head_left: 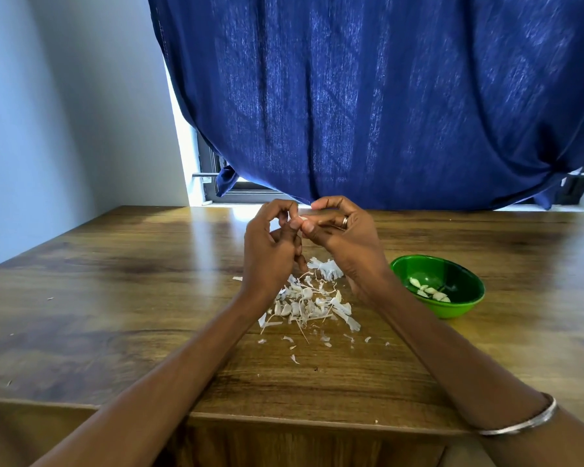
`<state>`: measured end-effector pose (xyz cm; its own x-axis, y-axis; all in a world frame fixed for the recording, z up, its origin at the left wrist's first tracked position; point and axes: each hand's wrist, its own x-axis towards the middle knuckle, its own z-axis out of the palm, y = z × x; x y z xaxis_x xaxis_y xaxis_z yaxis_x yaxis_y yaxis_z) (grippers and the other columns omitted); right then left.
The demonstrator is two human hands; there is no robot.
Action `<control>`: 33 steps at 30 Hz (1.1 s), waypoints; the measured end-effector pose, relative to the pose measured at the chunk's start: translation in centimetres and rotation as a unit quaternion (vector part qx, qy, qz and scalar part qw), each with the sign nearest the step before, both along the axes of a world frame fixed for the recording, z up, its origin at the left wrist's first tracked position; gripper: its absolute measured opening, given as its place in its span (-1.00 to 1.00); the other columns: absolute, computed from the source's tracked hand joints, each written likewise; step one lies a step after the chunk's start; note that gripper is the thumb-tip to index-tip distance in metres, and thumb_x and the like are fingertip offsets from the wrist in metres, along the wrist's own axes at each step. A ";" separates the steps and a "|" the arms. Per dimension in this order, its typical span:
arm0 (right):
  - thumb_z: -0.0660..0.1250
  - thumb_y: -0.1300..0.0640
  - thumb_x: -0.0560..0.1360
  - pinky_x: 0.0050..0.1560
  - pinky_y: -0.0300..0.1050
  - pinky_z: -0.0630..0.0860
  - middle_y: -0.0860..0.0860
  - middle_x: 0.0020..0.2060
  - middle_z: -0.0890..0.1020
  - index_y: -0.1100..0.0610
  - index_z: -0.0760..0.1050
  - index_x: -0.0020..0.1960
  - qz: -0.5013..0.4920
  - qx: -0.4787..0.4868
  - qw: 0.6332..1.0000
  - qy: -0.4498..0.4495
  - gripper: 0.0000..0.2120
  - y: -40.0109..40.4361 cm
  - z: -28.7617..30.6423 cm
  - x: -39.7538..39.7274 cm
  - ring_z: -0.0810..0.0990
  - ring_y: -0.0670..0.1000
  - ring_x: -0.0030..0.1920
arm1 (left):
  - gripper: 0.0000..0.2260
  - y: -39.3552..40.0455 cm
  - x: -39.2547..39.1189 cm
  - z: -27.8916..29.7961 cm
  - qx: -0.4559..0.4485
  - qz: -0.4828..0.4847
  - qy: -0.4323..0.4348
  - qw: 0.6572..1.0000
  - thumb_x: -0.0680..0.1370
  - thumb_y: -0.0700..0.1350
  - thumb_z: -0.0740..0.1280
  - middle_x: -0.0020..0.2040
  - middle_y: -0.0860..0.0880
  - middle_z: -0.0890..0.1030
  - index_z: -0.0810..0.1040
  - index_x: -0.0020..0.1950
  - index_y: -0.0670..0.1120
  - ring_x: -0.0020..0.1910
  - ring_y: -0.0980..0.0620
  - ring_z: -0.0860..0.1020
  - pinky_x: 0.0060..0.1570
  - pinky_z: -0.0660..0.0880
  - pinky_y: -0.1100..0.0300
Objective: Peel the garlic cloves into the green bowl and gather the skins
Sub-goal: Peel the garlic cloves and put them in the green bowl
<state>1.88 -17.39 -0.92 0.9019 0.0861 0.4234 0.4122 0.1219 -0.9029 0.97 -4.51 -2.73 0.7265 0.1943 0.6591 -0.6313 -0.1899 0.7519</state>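
Note:
Both hands are raised together above the middle of the wooden table (115, 298). My left hand (270, 244) and my right hand (344, 237) pinch one small garlic clove (303, 218) between their fingertips; only a pale sliver of it shows. Below the hands lies a loose pile of white garlic skins (311, 305) with some unpeeled cloves mixed in. The green bowl (459, 308) stands to the right of the pile and holds several peeled cloves (429, 291).
Small skin flakes (294, 358) are scattered toward the table's near edge. A blue curtain (385, 96) hangs behind the far edge over a window. A pale wall stands on the left.

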 end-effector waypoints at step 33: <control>0.52 0.15 0.44 -0.22 -0.26 0.58 -0.10 -0.11 0.75 0.00 0.70 -0.01 0.002 -0.093 0.995 0.022 -0.86 -1.7 0.9 0.6 0.67 -0.23 -0.12 | -0.89 0.5 -0.1 0.8 0.016 0.073 -0.031 0.997 0.53 -0.20 0.52 0.00 -0.04 0.64 0.67 0.02 -0.15 -0.49 0.04 0.59 -0.58 0.47 0.22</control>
